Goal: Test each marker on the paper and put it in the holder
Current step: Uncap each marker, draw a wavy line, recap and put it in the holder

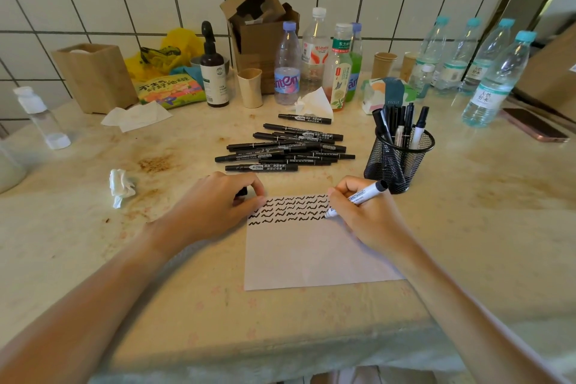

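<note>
Stained and cluttered, the surface (467, 212) is carrying paper (311, 252) filling with squiggles. Beside the holder (399, 159), the right hand (358, 212) is gripping a white marker (358, 198), tip on paper. Several markers are standing in the holder; a pile (283, 146) is waiting behind the paper. The left hand (218, 206) is pinching something dark, mostly hidden, probably the cap.

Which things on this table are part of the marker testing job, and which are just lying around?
Part of the job:
- white marker in the right hand
- paper, pressed by the left hand, which grips a black cap
- pile of black markers
- mesh holder

Lying about:
- water bottles
- crumpled tissue
- cardboard box
- phone
- snack bag
</note>
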